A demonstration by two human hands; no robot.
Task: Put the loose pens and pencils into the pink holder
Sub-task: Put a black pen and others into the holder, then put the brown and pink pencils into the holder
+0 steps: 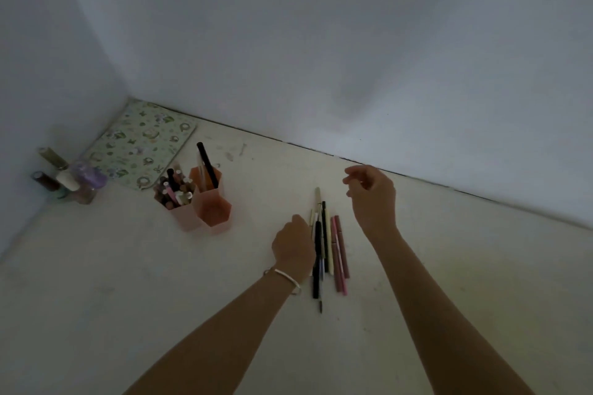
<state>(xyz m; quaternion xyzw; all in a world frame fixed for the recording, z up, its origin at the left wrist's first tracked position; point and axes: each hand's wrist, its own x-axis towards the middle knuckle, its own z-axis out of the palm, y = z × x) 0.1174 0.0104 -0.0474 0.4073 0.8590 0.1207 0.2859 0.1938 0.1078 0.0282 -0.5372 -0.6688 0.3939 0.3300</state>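
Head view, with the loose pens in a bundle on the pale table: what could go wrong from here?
1. The left hand lies against the edge of the bundle of loose pens and pencils; sweeping it could roll some away.
2. The pink hexagonal plastic holder has one cell crammed already, so more may not fit there.
3. A tall black pen leans out of the far cell; a nudge might tip the holder.

L hand (pixel 293 242) on loose pens (pixel 327 247); R hand (pixel 373 199) hovers.
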